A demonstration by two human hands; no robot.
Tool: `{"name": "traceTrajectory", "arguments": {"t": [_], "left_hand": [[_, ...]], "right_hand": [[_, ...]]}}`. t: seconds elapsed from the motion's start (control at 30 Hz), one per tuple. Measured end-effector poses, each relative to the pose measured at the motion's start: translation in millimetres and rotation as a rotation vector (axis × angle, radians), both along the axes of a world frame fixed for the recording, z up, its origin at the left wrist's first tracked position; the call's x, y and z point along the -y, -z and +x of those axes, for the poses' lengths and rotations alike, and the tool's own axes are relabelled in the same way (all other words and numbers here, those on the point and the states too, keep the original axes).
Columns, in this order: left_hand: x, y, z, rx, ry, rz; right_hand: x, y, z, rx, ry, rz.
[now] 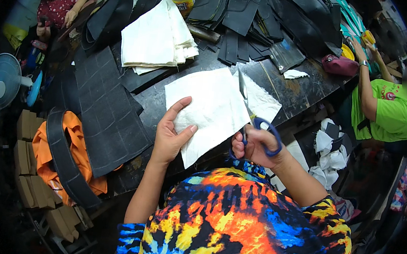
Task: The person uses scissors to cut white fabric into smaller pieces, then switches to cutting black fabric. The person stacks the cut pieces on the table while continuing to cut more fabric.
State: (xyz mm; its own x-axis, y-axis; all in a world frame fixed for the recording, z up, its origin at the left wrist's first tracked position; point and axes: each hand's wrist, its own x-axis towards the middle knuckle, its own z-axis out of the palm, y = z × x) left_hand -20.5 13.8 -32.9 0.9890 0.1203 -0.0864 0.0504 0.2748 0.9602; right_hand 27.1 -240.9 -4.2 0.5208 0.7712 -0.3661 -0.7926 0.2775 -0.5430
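Head view shows the white sheet [212, 111] held over the near edge of the dark table [308, 88], pinched by the left hand [171, 136], thumb on top, fingers closed on its left edge. Just right of it, the right hand [255, 146] grips the blue-handled scissors [257, 124], blades pointing far along the sheet's right edge.

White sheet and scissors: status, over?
Left hand grips white sheet. Right hand holds blue-handled scissors, blades at sheet's right edge. Nothing blocking.
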Motion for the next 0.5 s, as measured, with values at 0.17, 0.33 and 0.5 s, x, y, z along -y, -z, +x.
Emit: {"name": "traceTrajectory", "arguments": {"t": [0.17,0.33,0.5], "left_hand": [[-6.1,-1.4,-1.3,-0.019,0.006,0.022],[-6.6,-11.4,-4.9,-0.013,0.087,0.099],[-26.8,-43.3,1.3,0.070,0.092,0.415]], "right_hand": [[-5.9,1.6,2.0,0.119,-0.005,-0.137],[-9.2,0.1,10.0,-0.024,0.153,-0.105],[9.1,-10.3,33.4,0.355,0.063,-0.438]]}}
